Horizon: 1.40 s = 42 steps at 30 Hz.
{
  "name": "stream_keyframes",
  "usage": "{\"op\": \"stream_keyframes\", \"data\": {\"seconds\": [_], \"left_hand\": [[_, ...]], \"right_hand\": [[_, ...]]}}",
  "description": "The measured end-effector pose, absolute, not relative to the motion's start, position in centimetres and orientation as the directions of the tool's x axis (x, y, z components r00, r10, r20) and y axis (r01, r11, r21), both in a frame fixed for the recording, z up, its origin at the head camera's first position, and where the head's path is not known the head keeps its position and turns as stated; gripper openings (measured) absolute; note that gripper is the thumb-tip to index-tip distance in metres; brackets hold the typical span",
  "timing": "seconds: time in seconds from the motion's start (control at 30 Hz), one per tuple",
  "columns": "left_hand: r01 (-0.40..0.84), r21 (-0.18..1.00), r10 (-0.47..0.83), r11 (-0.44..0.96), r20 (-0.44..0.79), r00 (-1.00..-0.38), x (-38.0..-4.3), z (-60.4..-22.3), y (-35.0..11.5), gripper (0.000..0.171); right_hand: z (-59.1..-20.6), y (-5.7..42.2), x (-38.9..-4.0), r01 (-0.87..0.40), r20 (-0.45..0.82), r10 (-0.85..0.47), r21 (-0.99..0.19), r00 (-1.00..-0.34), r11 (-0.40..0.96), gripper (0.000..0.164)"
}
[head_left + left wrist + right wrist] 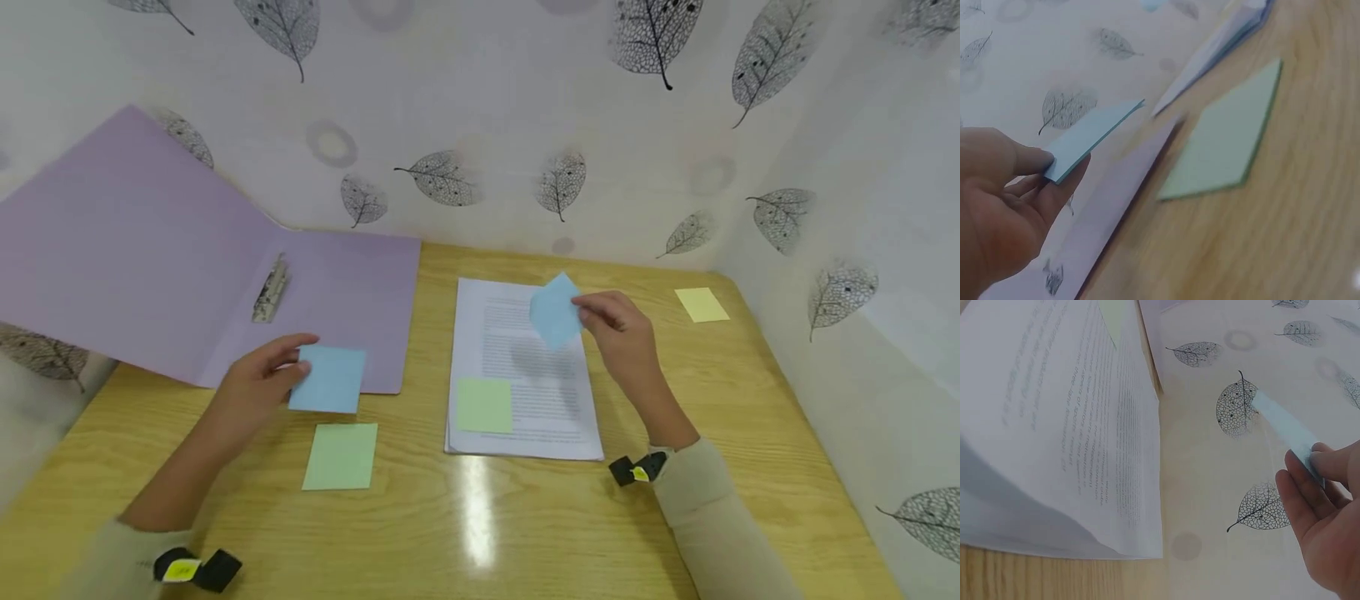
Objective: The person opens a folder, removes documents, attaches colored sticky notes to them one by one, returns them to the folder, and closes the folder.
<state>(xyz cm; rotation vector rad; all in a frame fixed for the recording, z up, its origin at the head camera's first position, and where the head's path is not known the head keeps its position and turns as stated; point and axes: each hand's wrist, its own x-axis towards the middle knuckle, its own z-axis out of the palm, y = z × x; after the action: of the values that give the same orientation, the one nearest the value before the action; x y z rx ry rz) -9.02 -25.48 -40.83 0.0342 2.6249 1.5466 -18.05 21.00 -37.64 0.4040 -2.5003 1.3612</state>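
Blue pad (333, 380) pinched in grip of left hand (258, 382), over near edge of purple folder (352, 283). Blue note (553, 315) pinched in grip of right hand (618, 329), over far right part of printed sheets (510, 354). Light green note (485, 406) on sheets' near left. On tabletop (420, 533), green pad (341, 457) near left, yellow note (702, 305) far right.

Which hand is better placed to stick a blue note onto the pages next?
Probably the right hand: it pinches a blue note above the printed pages, while the left hand holds blue paper near the purple folder.
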Motion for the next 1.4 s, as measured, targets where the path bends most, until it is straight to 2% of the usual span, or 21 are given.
{"op": "stream_keyframes", "data": {"seconds": [0.17,0.43,0.77,0.93,1.03,1.17,1.4], "left_hand": [[-0.091,0.779,0.002,0.62,-0.117,-0.993,-6.4,-42.0,-29.4,0.052],[-0.158,0.713,-0.051,0.683,-0.169,-0.984,-3.9,-42.9,-32.5,0.054],[-0.09,0.724,-0.018,0.684,-0.107,-0.994,-4.0,-42.9,-32.5,0.054],[-0.03,0.763,-0.021,0.646,-0.021,-1.0,-4.2,-42.6,-32.3,0.05],[0.018,0.798,-0.006,0.602,0.027,-1.0,-5.2,-41.9,-30.7,0.047],[0.074,0.859,0.071,0.506,0.044,-0.997,-7.7,-40.2,-25.8,0.047],[0.138,0.971,0.285,0.196,0.079,-0.955,-12.7,-38.3,-14.4,0.041]], "right_hand": [[-37.7,21.0,-18.1,-0.351,0.336,-0.126,-0.779,-0.933,0.519,0.019],[-37.4,21.2,-17.8,-0.321,0.301,-0.124,-0.793,-0.945,0.518,0.022],[-37.8,21.6,-17.9,-0.308,0.287,-0.124,-0.794,-0.95,0.523,0.023],[-37.7,21.6,-17.8,-0.298,0.278,-0.118,-0.8,-0.953,0.521,0.023],[-37.7,21.5,-17.8,-0.307,0.286,-0.12,-0.81,-0.951,0.5,0.022],[-37.8,21.0,-17.7,-0.331,0.299,-0.142,-0.833,-0.944,0.443,0.022],[-37.7,19.3,-17.1,-0.346,0.302,-0.173,-0.867,-0.937,0.359,0.021]]}}
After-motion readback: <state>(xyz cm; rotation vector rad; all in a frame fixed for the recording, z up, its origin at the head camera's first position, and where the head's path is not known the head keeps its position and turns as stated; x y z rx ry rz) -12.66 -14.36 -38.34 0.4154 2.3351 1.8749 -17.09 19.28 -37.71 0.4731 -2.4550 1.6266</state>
